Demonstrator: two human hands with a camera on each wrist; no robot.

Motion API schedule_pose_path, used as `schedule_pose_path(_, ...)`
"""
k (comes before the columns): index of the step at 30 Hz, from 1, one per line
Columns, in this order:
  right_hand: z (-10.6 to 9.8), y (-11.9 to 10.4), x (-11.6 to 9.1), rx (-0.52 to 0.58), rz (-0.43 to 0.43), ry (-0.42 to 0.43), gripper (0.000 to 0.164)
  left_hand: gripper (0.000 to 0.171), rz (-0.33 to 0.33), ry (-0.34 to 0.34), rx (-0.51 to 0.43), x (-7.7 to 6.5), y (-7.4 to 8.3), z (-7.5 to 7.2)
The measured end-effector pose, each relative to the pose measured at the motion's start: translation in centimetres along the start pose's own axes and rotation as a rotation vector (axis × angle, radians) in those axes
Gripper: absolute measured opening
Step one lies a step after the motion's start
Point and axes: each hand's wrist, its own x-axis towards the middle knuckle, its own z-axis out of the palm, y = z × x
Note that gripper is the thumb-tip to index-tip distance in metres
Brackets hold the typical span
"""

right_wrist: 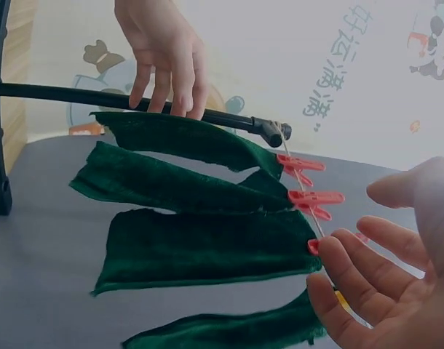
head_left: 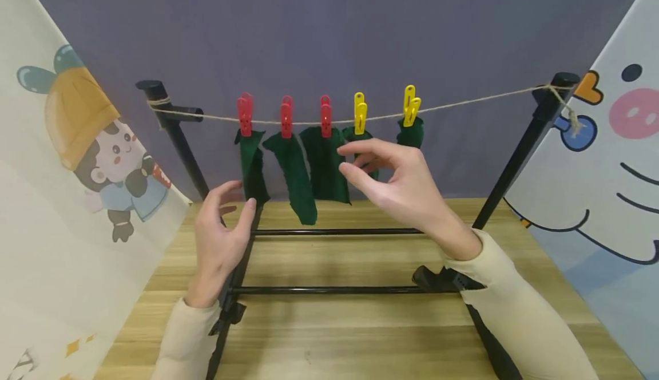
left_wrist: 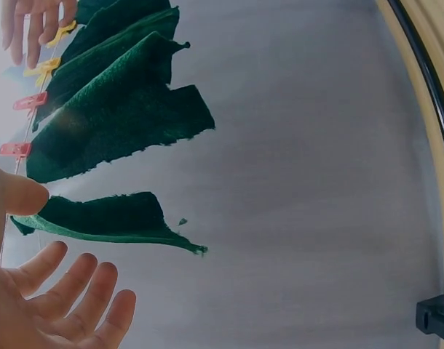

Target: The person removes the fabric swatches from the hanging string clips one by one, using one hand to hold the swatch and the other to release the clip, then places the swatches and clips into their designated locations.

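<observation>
Several dark green cloth pieces hang from a string (head_left: 463,103) under three red clothespins and two yellow ones. My left hand (head_left: 221,242) is beside the leftmost green cloth (head_left: 253,168), its thumb and fingers spread and holding nothing. In the left wrist view that cloth (left_wrist: 109,218) hangs just past the fingertips. My right hand (head_left: 401,182), also empty with loosely bent fingers, is in front of the cloth under the left yellow clothespin (head_left: 360,114) and partly hides it. Its fingertips overlap the edge of the wide middle cloth (head_left: 325,165). Another red clothespin (head_left: 286,117) grips a narrow cloth (head_left: 296,179).
A black frame stands on the wood-grain surface (head_left: 329,340), with the string tied between its left post (head_left: 180,145) and right post (head_left: 515,157). Low crossbars (head_left: 334,232) run between the sides. A grey backdrop (head_left: 329,36) is behind, with printed cartoon panels at both sides.
</observation>
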Motion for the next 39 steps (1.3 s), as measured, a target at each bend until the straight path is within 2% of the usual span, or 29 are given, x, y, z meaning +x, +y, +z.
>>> schedule_pose_path(1, 0.1, -0.4, 0.4, 0.005, -0.006, -0.004, 0.023, 0.035, 0.002, 0.005, -0.001, 0.3, 0.7, -0.1)
schedule_pose_path(4, 0.3, -1.7, 1.3, 0.009, -0.021, -0.008, 0.023, 0.034, -0.001, 0.003, 0.001, 0.8, 0.4, -0.3)
schedule_pose_path(8, 0.0, -3.8, 2.2, 0.011, -0.023, 0.007, 0.022, 0.036, 0.011, -0.005, -0.008, 1.2, -1.4, 0.0)
schedule_pose_path(15, 0.3, -5.5, 3.4, 0.021, -0.025, 0.012, 0.021, 0.033, 0.047, 0.007, -0.046, 2.0, 1.6, -0.4)
schedule_pose_path(20, 0.7, -6.0, 4.3, 0.003, -0.062, -0.001, 0.022, 0.033, 0.04, 0.01, -0.064, 2.5, 2.5, -0.3)
schedule_pose_path(25, 1.2, -6.4, 5.1, 0.002, -0.046, -0.012, 0.023, 0.033, 0.02, 0.001, -0.092, 3.3, 2.6, 0.0)
schedule_pose_path(30, 1.8, -6.8, 5.9, 0.048, -0.027, -0.044, 0.024, 0.032, -0.037, -0.022, -0.103, 3.9, 3.4, -0.2)
schedule_pose_path(39, 2.9, -5.1, 8.0, 0.028, 0.002, -0.117, 0.035, 0.032, -0.075, -0.026, -0.129, 4.7, 4.1, -0.3)
